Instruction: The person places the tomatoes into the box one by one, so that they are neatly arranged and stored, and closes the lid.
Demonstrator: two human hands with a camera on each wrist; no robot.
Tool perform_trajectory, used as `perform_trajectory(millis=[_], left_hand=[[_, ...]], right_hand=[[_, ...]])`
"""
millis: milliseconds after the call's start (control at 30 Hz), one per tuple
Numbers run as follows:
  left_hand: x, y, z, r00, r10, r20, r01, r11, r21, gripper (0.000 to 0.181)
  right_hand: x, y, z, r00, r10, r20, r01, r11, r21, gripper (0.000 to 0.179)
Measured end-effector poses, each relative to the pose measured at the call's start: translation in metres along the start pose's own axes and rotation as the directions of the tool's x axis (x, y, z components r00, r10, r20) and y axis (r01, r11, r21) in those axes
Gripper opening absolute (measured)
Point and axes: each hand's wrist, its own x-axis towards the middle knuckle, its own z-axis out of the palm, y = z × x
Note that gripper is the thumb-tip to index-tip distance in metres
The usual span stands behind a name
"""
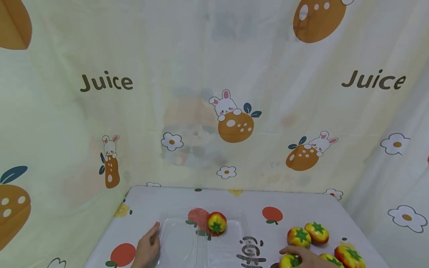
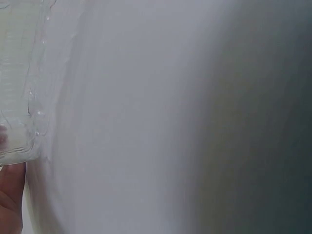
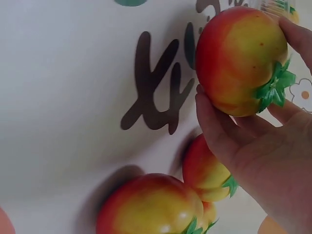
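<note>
My right hand [image 1: 306,257] grips a red-and-yellow persimmon [image 3: 239,61] with a green leafy top, fingers and thumb curled around its sides. In the head view this fruit sits low at the right, partly covered by the hand. A clear plastic clamshell box [image 1: 177,238] lies opened out on the table, its two halves side by side. One persimmon [image 1: 217,224] sits at the far end of its right half. My left hand [image 1: 147,247] rests at the box's left edge, fingers fairly straight; the left wrist view shows a finger [image 2: 12,187] right at the box corner.
Several more persimmons lie together at the right of the table, among them one at the back [image 1: 316,233] and one toward the right edge [image 1: 349,257]. A printed cloth covers the table [image 1: 147,201]. Printed curtains [image 1: 187,56] hang behind and along both sides.
</note>
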Motion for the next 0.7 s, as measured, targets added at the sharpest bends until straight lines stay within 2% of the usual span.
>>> perform_trajectory(millis=[133,233,400,533,700], left_hand=[[0.000,0.001,0.001,1.000,0.007,-0.009,-0.007,1.000,0.008,0.055],[0.001,0.000,0.002,1.000,0.001,-0.006,-0.001,1.000,0.000,0.055],[0.002,-0.001,0.002,1.000,0.001,0.001,-0.001,1.000,-0.004,0.055],[0.001,0.000,0.001,1.000,0.008,-0.003,-0.008,1.000,0.006,0.055],[-0.001,0.001,-0.001,1.000,0.016,-0.006,-0.015,1.000,0.011,0.054]], right_hand=[[0.007,-0.008,0.000,0.996,0.063,-0.066,-0.063,0.998,0.000,0.052],[0.010,-0.014,-0.001,0.991,0.063,-0.117,-0.067,0.997,-0.026,0.055],[0.020,-0.026,-0.008,0.986,-0.045,-0.159,0.038,0.998,-0.048,0.053],[0.028,-0.038,-0.010,0.971,-0.136,-0.194,0.143,0.989,0.023,0.054],[0.039,-0.055,-0.006,0.957,-0.110,-0.270,0.159,0.973,0.169,0.056]])
